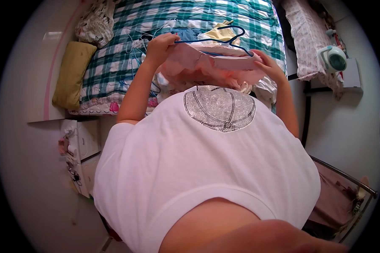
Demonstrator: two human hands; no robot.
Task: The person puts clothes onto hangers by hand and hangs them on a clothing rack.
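A dark blue clothes hanger [231,41] is held over the bed, its hook pointing up and away from me. Light pink clothing [207,69] with a pale waistband-like edge hangs around its lower part. My left hand [161,48] is closed round the hanger's left end and the cloth there. At the other end, my right hand [267,65] pinches the cloth edge by the hanger's right corner. Beyond them lie a pale yellow garment [221,33] and a blue garment [186,34]. Several light blue wire hangers [135,46] are spread left of my left hand.
A green checked quilt [245,10] covers the bed. An olive pillow [73,76] and a bundle of patterned cloth [96,25] sit along its left side. White drawers [88,139] stand at left. A white and teal appliance [335,59] is at right, near a metal rail [346,175].
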